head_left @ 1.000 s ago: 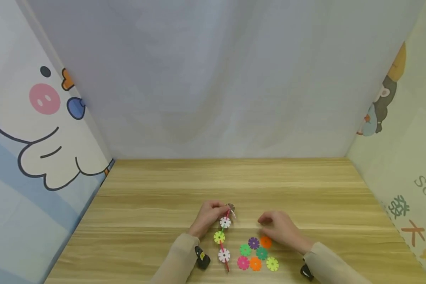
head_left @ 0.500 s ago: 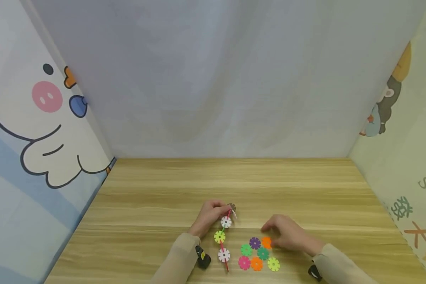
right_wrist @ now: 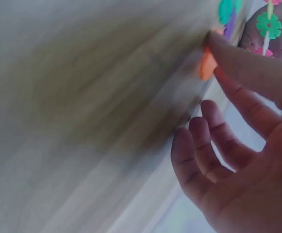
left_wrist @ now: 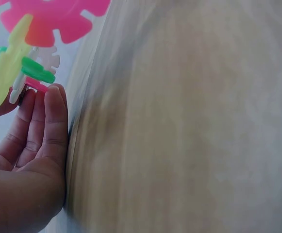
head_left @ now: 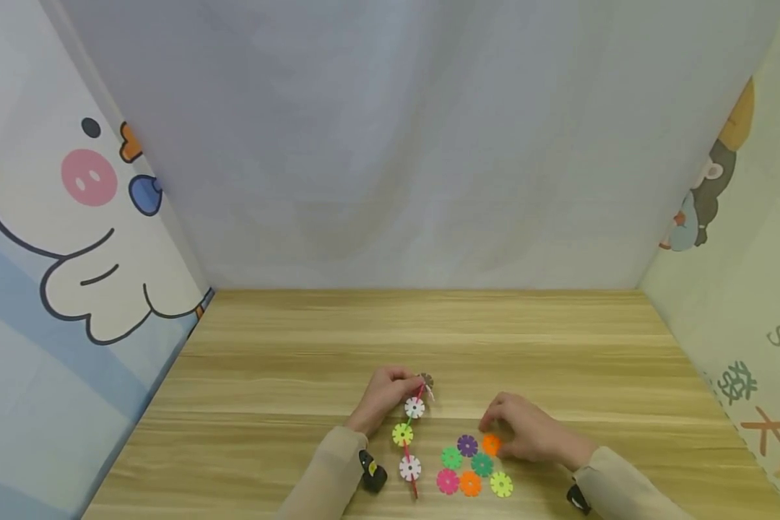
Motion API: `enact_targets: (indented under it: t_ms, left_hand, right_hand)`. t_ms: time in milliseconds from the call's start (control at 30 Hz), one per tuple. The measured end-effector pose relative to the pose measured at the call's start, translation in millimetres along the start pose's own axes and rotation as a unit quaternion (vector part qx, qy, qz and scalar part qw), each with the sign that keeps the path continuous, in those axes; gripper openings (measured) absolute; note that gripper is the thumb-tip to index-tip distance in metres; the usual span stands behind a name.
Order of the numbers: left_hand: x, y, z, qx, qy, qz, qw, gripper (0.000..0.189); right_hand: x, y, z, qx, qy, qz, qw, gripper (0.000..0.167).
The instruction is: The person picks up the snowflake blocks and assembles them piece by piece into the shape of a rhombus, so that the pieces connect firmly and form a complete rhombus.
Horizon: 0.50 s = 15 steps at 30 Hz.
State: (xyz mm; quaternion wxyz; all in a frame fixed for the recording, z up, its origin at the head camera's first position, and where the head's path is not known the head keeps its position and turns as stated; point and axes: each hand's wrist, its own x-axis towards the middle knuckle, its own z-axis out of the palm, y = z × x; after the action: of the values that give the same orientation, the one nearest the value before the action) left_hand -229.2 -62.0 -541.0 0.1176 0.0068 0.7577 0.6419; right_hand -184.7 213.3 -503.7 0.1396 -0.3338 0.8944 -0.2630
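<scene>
My left hand (head_left: 380, 397) pinches the far end of a chain of slotted plastic snowflake discs (head_left: 402, 434). White, yellow, pink and green discs are linked in it, some flat to view and some edge-on. A greyish disc (head_left: 426, 380) sits at the fingertips. In the left wrist view, a large pink disc (left_wrist: 53, 17) hangs close to the camera above the fingers. My right hand (head_left: 529, 433) is low over the table, thumb and index finger spread around an orange disc (head_left: 491, 443). The thumb (right_wrist: 247, 63) appears to touch that disc; a firm pinch does not show.
Loose discs lie beside the chain: purple (head_left: 467, 445), light green (head_left: 451, 457), dark green (head_left: 482, 464), pink (head_left: 448, 481), another orange (head_left: 471, 483) and yellow (head_left: 501, 484). A grey curtain (head_left: 416, 144) hangs behind the wooden table (head_left: 286, 339), with printed cloths at both sides.
My right hand has moved slightly right and down, its thumb reaching the orange disc's edge. The left hand and the chain stay nearly where they were.
</scene>
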Motion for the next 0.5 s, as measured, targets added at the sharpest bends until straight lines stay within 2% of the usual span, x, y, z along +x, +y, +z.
enact_targets:
  t_ms: [100, 233, 367, 500]
  left_hand:
    - [-0.1, 0.5, 0.4, 0.001, 0.000, 0.001, 1.0000, 0.018]
    - [0.2, 0.6, 1.0, 0.002, 0.003, 0.000, 1.0000, 0.018]
    - [0.2, 0.5, 1.1, 0.000, 0.005, -0.004, 1.0000, 0.017]
    - [0.0, 0.8, 0.7, -0.001, 0.006, -0.005, 1.0000, 0.018]
  right_hand:
    - [1.0, 1.8, 0.9, -0.006, -0.002, -0.002, 1.0000, 0.027]
    - [3.0, 4.8, 2.8, -0.003, -0.004, 0.004, 1.0000, 0.028]
    - [5.6, 5.0, 4.5, 0.043, 0.004, 0.034, 0.9985, 0.030]
    - [9.2, 2.8, 5.4, 0.084, 0.030, 0.066, 0.9938, 0.025]
